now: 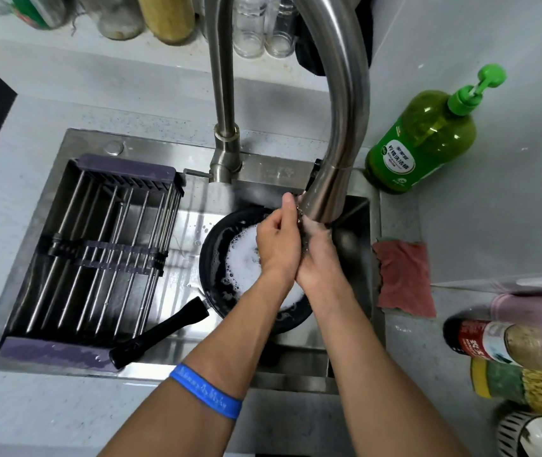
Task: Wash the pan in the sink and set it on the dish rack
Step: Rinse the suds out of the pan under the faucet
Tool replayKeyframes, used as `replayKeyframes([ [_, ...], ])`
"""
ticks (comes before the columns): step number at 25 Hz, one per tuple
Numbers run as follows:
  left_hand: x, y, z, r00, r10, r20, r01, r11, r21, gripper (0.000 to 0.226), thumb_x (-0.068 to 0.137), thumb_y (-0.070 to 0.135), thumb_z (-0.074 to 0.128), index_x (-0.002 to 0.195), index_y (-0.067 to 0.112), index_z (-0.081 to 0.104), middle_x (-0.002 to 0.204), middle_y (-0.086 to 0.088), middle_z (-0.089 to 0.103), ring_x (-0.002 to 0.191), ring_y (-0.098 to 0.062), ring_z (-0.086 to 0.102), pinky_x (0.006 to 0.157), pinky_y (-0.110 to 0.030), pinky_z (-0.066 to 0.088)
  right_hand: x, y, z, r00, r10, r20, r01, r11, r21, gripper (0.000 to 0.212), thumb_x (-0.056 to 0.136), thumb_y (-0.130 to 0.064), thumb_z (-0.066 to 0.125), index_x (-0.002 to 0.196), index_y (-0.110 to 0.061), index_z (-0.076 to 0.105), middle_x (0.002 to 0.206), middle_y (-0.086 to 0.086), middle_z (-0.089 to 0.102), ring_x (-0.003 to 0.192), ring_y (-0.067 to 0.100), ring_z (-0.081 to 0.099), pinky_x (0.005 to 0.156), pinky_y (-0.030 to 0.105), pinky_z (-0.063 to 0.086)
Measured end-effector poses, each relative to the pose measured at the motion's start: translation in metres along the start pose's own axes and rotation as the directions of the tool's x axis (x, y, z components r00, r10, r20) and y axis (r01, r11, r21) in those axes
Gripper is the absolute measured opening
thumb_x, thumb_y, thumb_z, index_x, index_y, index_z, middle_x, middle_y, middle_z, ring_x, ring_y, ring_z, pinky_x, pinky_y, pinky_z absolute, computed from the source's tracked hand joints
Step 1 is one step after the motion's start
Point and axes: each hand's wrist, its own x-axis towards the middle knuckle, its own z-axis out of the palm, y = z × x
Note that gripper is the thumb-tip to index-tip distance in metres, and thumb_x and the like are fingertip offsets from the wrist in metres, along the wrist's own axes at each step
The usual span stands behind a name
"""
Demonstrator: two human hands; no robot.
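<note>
Currently the pan (230,258) lies flat on the floor of the sink (355,291), right of the dish rack (91,252) that spans the sink's left half. Its bowl is full of white suds; its black handle (161,331) points toward the near left, the end resting over the rack's near purple bar.

Neither hand is on the pan. Both are raised above it, directly under the faucet head (322,199), pressed together. The left hand (278,245) lies against the right hand (320,255), fingers loosely bent toward the spout; nothing is seen held in either. Water appears to run between them, though the stream is partly hidden by the spout. A blue wristband (205,390) sits on the left forearm.

Progress, judged from the layout: soaping looks done, given the foam in the bowl. The person seems to be rinsing the hands, not the pan. Left to do: rinse the suds out, possibly the underside as well (not visible), lift the pan by the handle, and place it on the rack, which holds nothing.

Nearby: a green soap bottle (424,140) behind the sink's right corner, a red cloth (405,278) on the counter to the right.
</note>
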Motion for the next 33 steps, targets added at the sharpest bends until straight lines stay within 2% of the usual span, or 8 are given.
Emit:
replayKeyframes([
  [5,0.0,0.004,0.004,0.939,-0.34,0.049,0.343,0.927,-0.153,0.053,0.098,0.056,0.037,0.1,0.017,0.072,0.093,-0.004,0.076,0.091,-0.021,0.072,0.091,-0.041,0.055,0.015,-0.003,0.002,0.913,-0.348,-0.212,0.1,0.695,-0.712,0.016,0.087,-0.029,0.076,0.083,-0.021,0.063,0.068,-0.014,0.063,0.057,-0.007,0.059,0.046,0.005,0.041],
  [10,0.01,0.011,0.017,0.979,-0.202,-0.036,0.199,0.977,-0.073,0.05,0.1,0.048,0.04,0.07,0.018,0.067,0.061,0.006,0.069,0.061,-0.01,0.066,0.064,-0.023,0.053,0.007,0.001,-0.01,0.93,-0.366,-0.044,0.24,0.69,-0.683,0.033,0.074,-0.041,0.074,0.099,-0.019,0.075,0.08,-0.007,0.076,0.079,0.009,0.073,0.072,0.027,0.057],
  [13,0.001,0.003,0.02,0.992,-0.126,-0.001,0.126,0.992,0.02,0.041,0.1,0.034,0.046,0.066,0.021,0.064,0.058,0.011,0.064,0.056,-0.005,0.059,0.057,-0.021,0.047,0.013,-0.01,-0.01,0.945,-0.324,-0.036,0.216,0.705,-0.676,0.012,0.07,-0.037,0.074,0.08,-0.029,0.071,0.068,-0.008,0.069,0.073,0.014,0.066,0.068,0.032,0.051],
  [17,0.014,-0.003,0.01,0.976,-0.2,0.09,0.184,0.97,0.159,0.022,0.088,0.019,0.049,0.078,0.005,0.062,0.065,-0.005,0.059,0.062,-0.018,0.055,0.052,-0.027,0.039,0.013,-0.032,-0.029,0.997,-0.041,-0.062,-0.003,0.808,-0.589,0.024,0.089,0.001,0.059,0.096,-0.019,0.07,0.082,0.005,0.073,0.078,0.021,0.068,0.068,0.031,0.056],
  [21,0.011,-0.02,0.004,0.953,-0.264,0.151,0.237,0.956,0.172,0.027,0.085,0.011,0.052,0.106,-0.001,0.065,0.074,-0.004,0.068,0.071,-0.024,0.055,0.056,-0.032,0.037,0.028,-0.082,-0.077,0.942,-0.204,-0.267,-0.033,0.734,-0.678,0.023,0.087,-0.01,0.072,0.108,-0.017,0.069,0.098,0.01,0.076,0.09,0.03,0.073,0.087,0.052,0.059],
  [25,0.007,-0.015,0.006,0.954,-0.26,0.152,0.249,0.965,0.084,0.023,0.091,0.004,0.052,0.108,-0.007,0.063,0.084,-0.007,0.073,0.074,-0.023,0.056,0.06,-0.031,0.041,0.056,-0.141,-0.092,0.848,-0.366,-0.382,0.021,0.745,-0.667,0.013,0.089,-0.013,0.073,0.092,-0.023,0.066,0.092,0.007,0.075,0.075,0.026,0.071,0.071,0.05,0.062],
  [30,0.002,-0.014,-0.002,0.962,-0.251,0.111,0.237,0.964,0.119,0.033,0.101,0.026,0.043,0.086,0.011,0.068,0.081,-0.006,0.071,0.064,-0.013,0.062,0.055,-0.023,0.048,0.074,-0.157,-0.094,0.779,-0.615,-0.12,0.021,0.217,-0.976,0.03,0.089,-0.011,0.069,0.119,-0.008,0.068,0.116,0.012,0.071,0.099,0.028,0.067,0.077,0.025,0.051],
  [33,0.001,-0.024,-0.036,0.954,-0.278,0.116,0.243,0.938,0.247,0.052,0.102,0.047,0.032,0.097,0.014,0.072,0.092,-0.003,0.073,0.078,-0.017,0.065,0.072,-0.03,0.05,0.014,-0.124,-0.079,0.823,-0.566,0.058,0.137,0.099,-0.986,0.02,0.095,-0.041,0.061,0.114,-0.036,0.066,0.1,-0.016,0.068,0.085,0.009,0.066,0.067,0.018,0.052],
])
